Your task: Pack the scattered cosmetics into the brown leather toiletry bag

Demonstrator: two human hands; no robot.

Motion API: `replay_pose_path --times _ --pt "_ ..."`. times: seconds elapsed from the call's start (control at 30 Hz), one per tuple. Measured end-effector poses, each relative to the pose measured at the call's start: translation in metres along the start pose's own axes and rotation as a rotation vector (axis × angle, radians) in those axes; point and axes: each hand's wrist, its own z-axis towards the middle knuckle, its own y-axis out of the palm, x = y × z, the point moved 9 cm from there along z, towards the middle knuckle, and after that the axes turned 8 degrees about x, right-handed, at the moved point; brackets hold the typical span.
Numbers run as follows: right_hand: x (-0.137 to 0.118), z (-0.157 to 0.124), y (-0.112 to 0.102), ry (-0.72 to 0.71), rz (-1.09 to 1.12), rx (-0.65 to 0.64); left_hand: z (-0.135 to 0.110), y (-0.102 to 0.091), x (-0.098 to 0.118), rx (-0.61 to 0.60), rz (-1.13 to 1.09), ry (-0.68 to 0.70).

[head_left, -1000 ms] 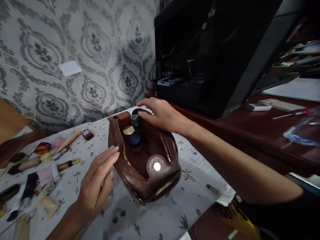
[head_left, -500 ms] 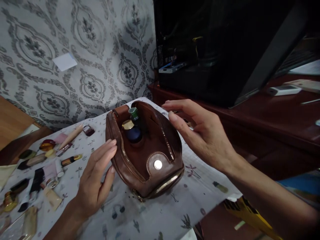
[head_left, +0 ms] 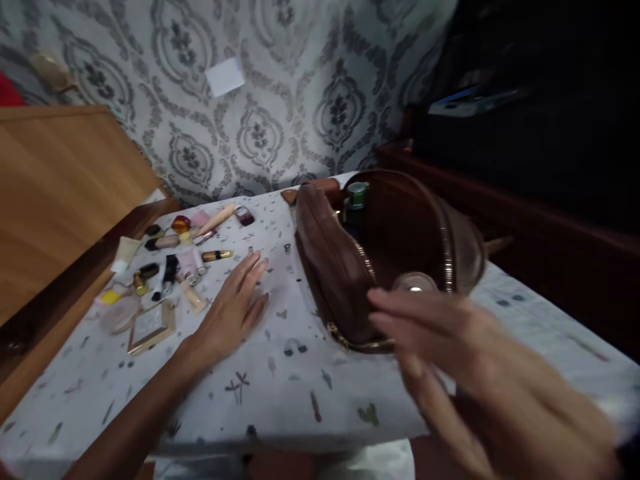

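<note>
Here, brown pouch (head_left: 345, 267) open, between left hand (head_left: 235, 310), right hand (head_left: 450, 347).

Bare L hand (head_left: 231, 312), R hand (head_left: 453, 350), forearms (head_left: 145, 407).

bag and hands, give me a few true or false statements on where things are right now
1. The bag is open. True.
2. A green-capped bottle stands inside it. True.
3. The left hand grips the bag. False: it lies flat on the cloth, apart from the bag.
4. The right hand holds a lipstick. False: it is blurred, but its fingers are spread in front of the bag and it looks empty.
5. The cosmetics lie to the left of the bag. True.
</note>
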Motion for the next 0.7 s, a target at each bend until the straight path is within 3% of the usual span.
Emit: replay_pose_path --times 0.17,0.3,0.4,0.53,0.7 --pt "-0.023 -0.018 0.071 -0.17 0.086 -0.212 -0.056 -0.023 -0.077 -0.024 0.244 -0.253" --pt "-0.013 -0.019 0.121 -0.072 0.092 -0.362 -0.102 -0.065 -0.141 0.036 0.344 -0.476" --pt "-0.006 -0.023 0.153 0.02 0.106 -0.478 -0.135 -0.086 -0.175 0.066 0.389 -0.587" --pt "-0.012 -0.029 0.189 0.048 0.137 -0.621 -0.16 -0.08 -0.19 -0.049 0.425 -0.639" --pt "-0.024 -0.023 0.231 0.089 0.173 -0.753 -0.155 -0.068 -0.17 -0.103 0.363 -0.592"
